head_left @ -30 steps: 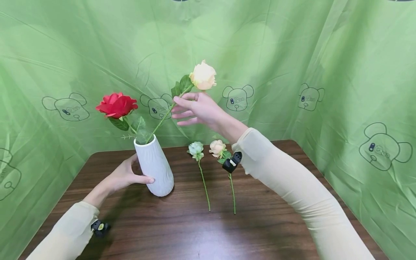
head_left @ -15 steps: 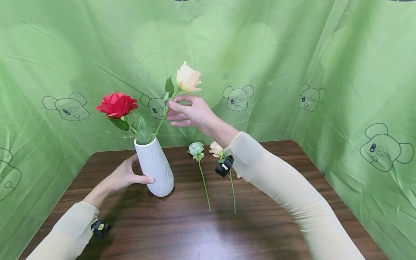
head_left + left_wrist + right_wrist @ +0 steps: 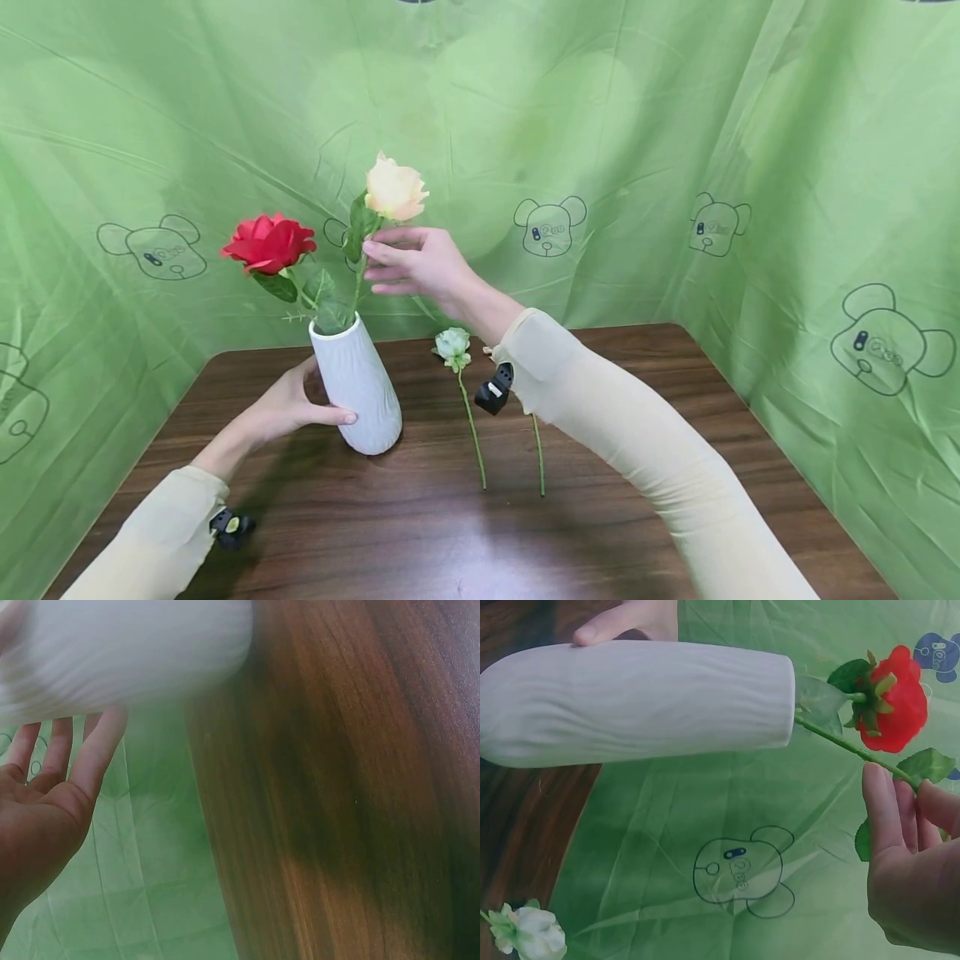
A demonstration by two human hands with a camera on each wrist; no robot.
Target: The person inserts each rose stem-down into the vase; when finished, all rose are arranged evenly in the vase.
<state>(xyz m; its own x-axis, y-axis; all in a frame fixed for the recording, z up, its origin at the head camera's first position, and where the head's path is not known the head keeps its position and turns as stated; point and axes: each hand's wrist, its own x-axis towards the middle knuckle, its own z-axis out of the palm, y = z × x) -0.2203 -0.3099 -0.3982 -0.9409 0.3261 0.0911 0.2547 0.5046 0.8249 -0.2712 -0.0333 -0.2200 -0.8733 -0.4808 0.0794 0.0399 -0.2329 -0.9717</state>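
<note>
A white ribbed vase (image 3: 358, 392) leans slightly on the table, gripped around its side by the left hand (image 3: 281, 407). From its mouth a red rose (image 3: 270, 243) tilts to the left. The right hand (image 3: 423, 265) pinches the stem of a cream rose (image 3: 395, 188) just under the bloom, and that stem's lower end goes into the vase mouth. In the right wrist view the cream rose's stem (image 3: 840, 741) enters the vase (image 3: 667, 701) beside the red rose (image 3: 900, 701). The left wrist view shows the left hand's fingers (image 3: 101, 750) against the vase (image 3: 135, 652).
A pale green flower (image 3: 452, 344) lies on the brown wooden table (image 3: 420, 533), right of the vase. Beside it lies another stem (image 3: 538, 454), its bloom mostly hidden by the right sleeve. Green cloth (image 3: 637, 125) with bear drawings hangs behind and at both sides.
The right hand has moved left with the cream rose, whose stem now stands more upright in the vase mouth. The left hand and vase have hardly moved.
</note>
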